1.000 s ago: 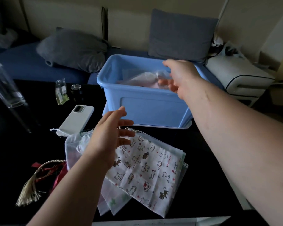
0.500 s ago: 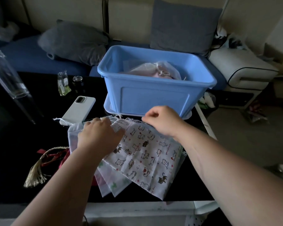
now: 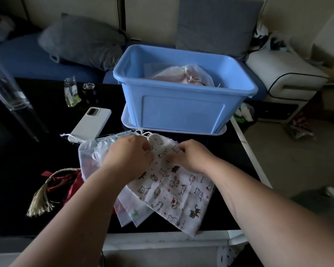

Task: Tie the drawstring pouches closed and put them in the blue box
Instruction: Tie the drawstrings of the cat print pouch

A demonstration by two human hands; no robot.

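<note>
Pinching the cat-print pouch at its top edge, left hand and right hand both grip fabric; it lies on the black table near the blue box.

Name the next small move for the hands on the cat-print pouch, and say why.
Probably find the drawstring ends and pull them apart to cinch the mouth. The left hand and right hand both pinch the top edge of the cat-print pouch, which lies flat and ungathered on the other pouches; the blue box behind it stands open.
</note>
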